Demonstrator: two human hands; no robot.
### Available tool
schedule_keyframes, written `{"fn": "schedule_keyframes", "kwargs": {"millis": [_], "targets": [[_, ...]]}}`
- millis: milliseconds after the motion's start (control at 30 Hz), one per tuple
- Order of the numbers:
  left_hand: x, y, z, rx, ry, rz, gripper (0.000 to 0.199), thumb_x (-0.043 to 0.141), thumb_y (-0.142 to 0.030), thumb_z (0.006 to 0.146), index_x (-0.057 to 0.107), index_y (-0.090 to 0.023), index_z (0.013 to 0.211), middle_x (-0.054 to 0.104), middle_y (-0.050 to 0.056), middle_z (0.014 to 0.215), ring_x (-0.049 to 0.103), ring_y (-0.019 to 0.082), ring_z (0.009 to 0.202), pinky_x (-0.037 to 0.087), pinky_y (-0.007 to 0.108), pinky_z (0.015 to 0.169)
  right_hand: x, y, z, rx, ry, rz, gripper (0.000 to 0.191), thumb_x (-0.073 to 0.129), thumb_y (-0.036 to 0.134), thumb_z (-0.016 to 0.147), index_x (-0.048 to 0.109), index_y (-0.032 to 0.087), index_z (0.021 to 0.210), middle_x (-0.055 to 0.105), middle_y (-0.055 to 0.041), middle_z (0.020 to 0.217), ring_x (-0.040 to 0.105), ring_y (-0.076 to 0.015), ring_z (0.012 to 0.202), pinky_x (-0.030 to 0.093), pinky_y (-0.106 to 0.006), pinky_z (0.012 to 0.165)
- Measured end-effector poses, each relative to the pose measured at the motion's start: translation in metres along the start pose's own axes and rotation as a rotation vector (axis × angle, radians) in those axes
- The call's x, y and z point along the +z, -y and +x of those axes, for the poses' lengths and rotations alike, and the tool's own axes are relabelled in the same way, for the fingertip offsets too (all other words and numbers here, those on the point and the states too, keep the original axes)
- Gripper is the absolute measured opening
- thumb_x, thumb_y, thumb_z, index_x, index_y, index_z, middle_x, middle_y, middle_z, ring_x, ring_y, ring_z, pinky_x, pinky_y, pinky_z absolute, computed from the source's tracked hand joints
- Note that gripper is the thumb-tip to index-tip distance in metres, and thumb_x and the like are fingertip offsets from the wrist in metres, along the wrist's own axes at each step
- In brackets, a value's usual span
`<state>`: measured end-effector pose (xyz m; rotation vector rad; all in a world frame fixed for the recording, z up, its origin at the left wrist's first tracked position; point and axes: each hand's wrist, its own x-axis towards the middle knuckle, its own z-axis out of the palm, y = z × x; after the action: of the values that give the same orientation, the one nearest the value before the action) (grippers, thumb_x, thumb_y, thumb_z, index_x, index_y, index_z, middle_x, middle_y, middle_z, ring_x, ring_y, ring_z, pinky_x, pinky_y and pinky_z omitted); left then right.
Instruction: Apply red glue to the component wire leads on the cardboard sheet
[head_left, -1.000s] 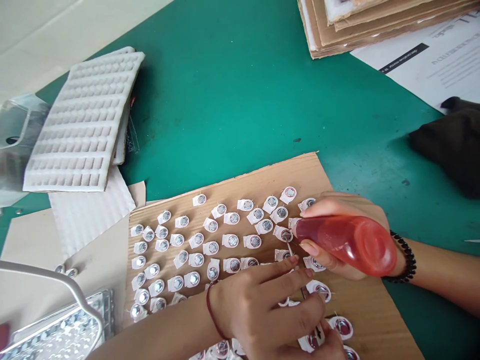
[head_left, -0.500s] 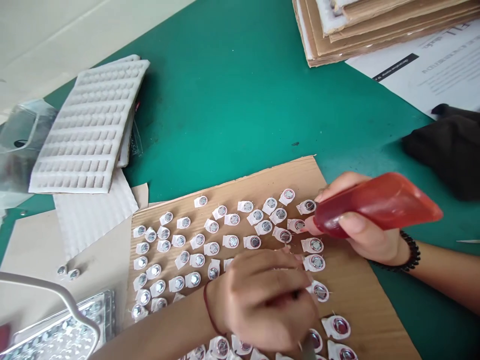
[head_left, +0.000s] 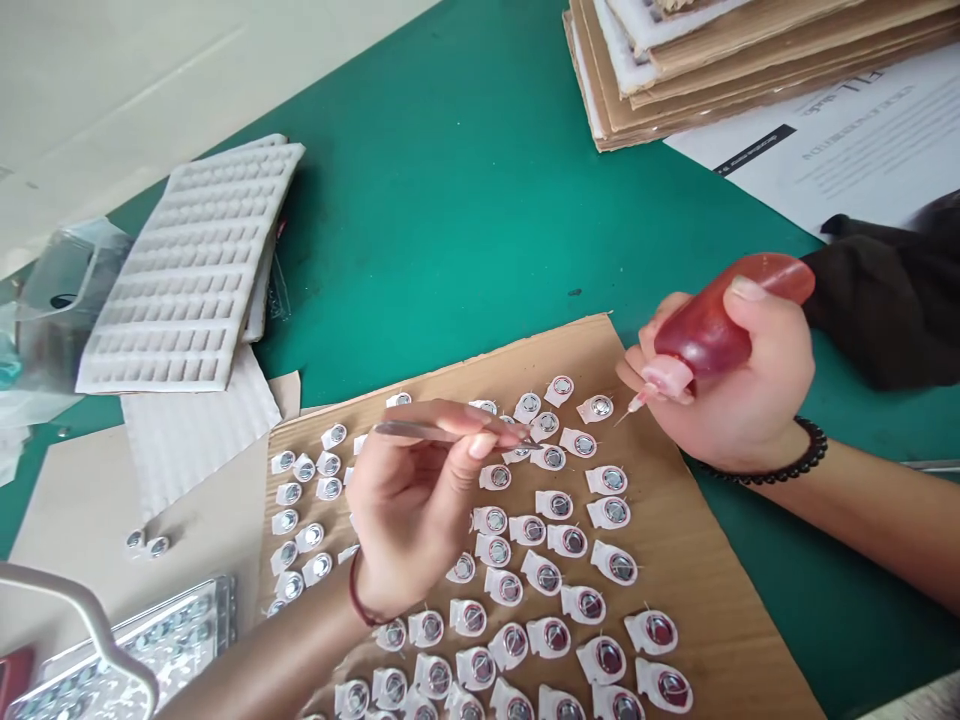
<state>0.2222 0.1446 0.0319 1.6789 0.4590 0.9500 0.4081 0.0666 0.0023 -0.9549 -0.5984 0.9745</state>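
Note:
My left hand (head_left: 420,490) pinches metal tweezers (head_left: 431,432), whose tips are over the small round metal pieces near the board's upper right. My right hand (head_left: 750,370) is wrapped round a red squeeze bottle (head_left: 709,320) with a pale nozzle and a thin needle tip (head_left: 622,415). The needle points down and left, above the board's right part, near a round piece on a white tab (head_left: 598,408). Many such pieces lie in loose rows on the brown cardboard (head_left: 712,560); my left hand and forearm hide some of them.
White ridged trays (head_left: 187,270) and a clear container (head_left: 67,280) stand at left. A clear tray of pieces (head_left: 172,640) and a white curved bar (head_left: 75,600) are lower left. Cardboard stack (head_left: 675,80), printed paper (head_left: 810,140) and black cloth (head_left: 885,300) lie at upper right.
My left hand has moved up and left, bringing the tweezers into clear view. My right hand has turned and lifted the bottle, so its needle shows.

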Motion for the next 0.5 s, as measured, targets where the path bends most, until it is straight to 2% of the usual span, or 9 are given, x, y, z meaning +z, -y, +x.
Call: {"fn": "schedule_keyframes", "kwargs": {"millis": [67, 133, 233, 300, 400, 500], "targets": [[0.000, 0.004, -0.001, 0.007, 0.042, 0.013, 0.016, 0.053, -0.004, 0.077, 0.052, -0.015, 0.088, 0.063, 0.002, 0.077, 0.066, 0.016, 0.070, 0.061, 0.032, 0.061, 0.002, 0.000, -0.001, 0.039, -0.015, 0.032, 0.035, 0.031, 0.044, 0.078, 0.038, 0.016, 0.058, 0.024, 0.0031, 0.038, 0.027, -0.0043, 0.031, 0.024, -0.021, 0.037], [0.002, 0.010, -0.004, 0.026, 0.106, 0.016, 0.020, 0.052, -0.001, 0.077, 0.052, -0.015, 0.091, 0.063, 0.002, 0.078, 0.066, 0.016, 0.072, 0.061, 0.032, 0.064, 0.004, -0.005, -0.005, 0.047, -0.017, 0.052, 0.033, 0.035, 0.042, 0.077, 0.042, 0.016, 0.058, 0.025, 0.0029, 0.038, 0.032, -0.0054, 0.033, 0.026, -0.020, 0.037], [0.006, 0.018, -0.009, 0.039, 0.149, 0.019, 0.024, 0.052, 0.000, 0.076, 0.051, -0.016, 0.093, 0.064, 0.002, 0.079, 0.066, 0.017, 0.075, 0.061, 0.033, 0.066, 0.004, -0.015, -0.010, 0.000, -0.001, 0.045, 0.027, 0.043, 0.036, 0.077, 0.048, 0.015, 0.060, 0.038, 0.0014, 0.042, 0.043, -0.0075, 0.037, 0.032, -0.021, 0.036], [0.009, 0.021, -0.010, 0.007, 0.141, 0.041, 0.021, 0.053, -0.002, 0.077, 0.052, -0.016, 0.092, 0.064, 0.002, 0.079, 0.066, 0.017, 0.074, 0.061, 0.031, 0.063, 0.003, -0.020, -0.012, -0.029, 0.040, 0.027, 0.024, 0.047, 0.034, 0.076, 0.051, 0.014, 0.062, 0.045, 0.0012, 0.046, 0.046, -0.0087, 0.038, 0.038, -0.023, 0.037], [0.011, 0.023, -0.011, -0.036, 0.109, 0.069, 0.016, 0.054, -0.007, 0.078, 0.053, -0.017, 0.090, 0.065, 0.002, 0.077, 0.066, 0.016, 0.069, 0.060, 0.029, 0.057, 0.001, -0.023, -0.013, -0.069, 0.098, 0.012, 0.020, 0.049, 0.031, 0.076, 0.055, 0.013, 0.070, 0.046, 0.0032, 0.046, 0.049, -0.0092, 0.039, 0.043, -0.024, 0.040], [0.013, 0.024, -0.013, -0.054, 0.064, 0.065, 0.014, 0.056, -0.010, 0.078, 0.054, -0.019, 0.088, 0.064, 0.001, 0.075, 0.065, 0.014, 0.067, 0.060, 0.028, 0.057, 0.004, -0.021, -0.015, -0.122, 0.154, -0.082, 0.022, 0.048, 0.029, 0.078, 0.053, 0.012, 0.064, 0.051, 0.0031, 0.048, 0.052, -0.0076, 0.044, 0.046, -0.020, 0.045]]}}
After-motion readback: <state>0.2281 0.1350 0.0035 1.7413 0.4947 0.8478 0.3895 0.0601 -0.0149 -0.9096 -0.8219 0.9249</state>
